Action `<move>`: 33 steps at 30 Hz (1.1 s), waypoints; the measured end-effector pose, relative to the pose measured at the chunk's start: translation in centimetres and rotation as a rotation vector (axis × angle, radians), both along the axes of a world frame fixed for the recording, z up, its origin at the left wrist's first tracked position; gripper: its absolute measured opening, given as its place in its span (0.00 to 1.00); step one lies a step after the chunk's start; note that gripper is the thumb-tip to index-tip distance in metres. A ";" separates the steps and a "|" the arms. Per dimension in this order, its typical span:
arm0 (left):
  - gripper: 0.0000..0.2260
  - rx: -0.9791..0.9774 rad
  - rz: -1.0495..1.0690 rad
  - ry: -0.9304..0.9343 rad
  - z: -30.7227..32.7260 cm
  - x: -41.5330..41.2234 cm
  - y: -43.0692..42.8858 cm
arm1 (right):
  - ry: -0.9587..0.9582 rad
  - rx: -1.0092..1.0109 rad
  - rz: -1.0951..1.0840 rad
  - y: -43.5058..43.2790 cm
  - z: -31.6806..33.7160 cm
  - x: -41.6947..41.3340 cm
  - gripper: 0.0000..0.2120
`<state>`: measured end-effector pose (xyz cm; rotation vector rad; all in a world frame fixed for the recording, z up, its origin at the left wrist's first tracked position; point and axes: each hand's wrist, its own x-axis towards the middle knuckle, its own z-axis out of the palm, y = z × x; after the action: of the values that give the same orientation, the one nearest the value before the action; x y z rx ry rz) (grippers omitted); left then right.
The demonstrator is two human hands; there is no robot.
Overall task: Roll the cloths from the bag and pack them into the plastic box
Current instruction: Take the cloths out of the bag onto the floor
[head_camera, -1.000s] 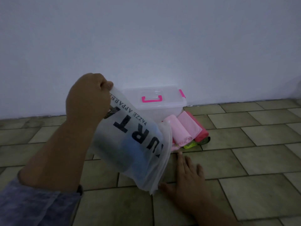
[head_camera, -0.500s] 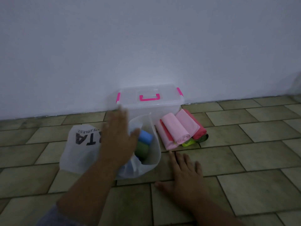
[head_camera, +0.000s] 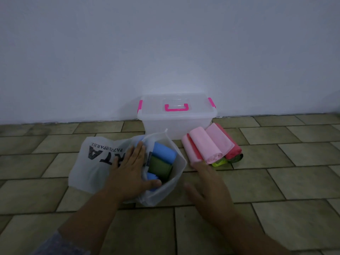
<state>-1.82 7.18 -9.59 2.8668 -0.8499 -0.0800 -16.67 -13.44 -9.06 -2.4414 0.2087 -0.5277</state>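
A white translucent bag (head_camera: 88, 162) with black lettering lies on the tiled floor, its mouth open to the right. Inside show a blue cloth (head_camera: 163, 150) and a green cloth (head_camera: 160, 167). My left hand (head_camera: 128, 172) lies flat on the bag, fingers straight, thumb at the mouth. My right hand (head_camera: 207, 183) rests flat on the floor beside the bag, its fingertips near a pile of rolled pink cloths (head_camera: 206, 146). A red roll (head_camera: 234, 150) and a yellow-green roll (head_camera: 219, 162) lie in the same pile. The clear plastic box (head_camera: 176, 124) with pink handle and latches stands behind, lid on.
A plain white wall (head_camera: 165, 52) rises right behind the box. Tiled floor (head_camera: 276, 181) stretches to the right and in front of me.
My left hand lowered the bag from the air onto the floor and now lies flat on it. The bag's mouth fell open, showing the cloths. My right hand stayed on the floor.
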 end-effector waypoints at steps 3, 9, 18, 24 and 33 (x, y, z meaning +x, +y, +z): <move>0.52 -0.005 0.002 -0.004 0.0 -0.4 -0.4 | 0.061 0.035 0.173 1.6 2.9 4.5 0.21; 0.54 0.021 -0.084 0.076 0.5 -0.7 0.5 | 0.539 -0.079 0.190 1.8 3.9 12.8 0.17; 0.59 0.102 -0.032 -0.003 -0.8 -1.2 0.5 | 0.305 0.075 0.194 -1.1 5.1 10.6 0.14; 0.58 0.037 0.139 -0.022 -1.0 -0.5 -0.9 | -0.111 0.109 -0.139 -5.2 6.1 6.0 0.14; 0.59 0.075 0.187 0.017 -0.6 -0.6 -0.4 | 0.120 -0.774 -0.081 -0.7 1.5 8.5 0.16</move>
<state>-2.41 6.74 -10.23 2.9952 -0.5838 -0.1169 -8.19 -14.14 -7.52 -3.2331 0.1734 -0.5699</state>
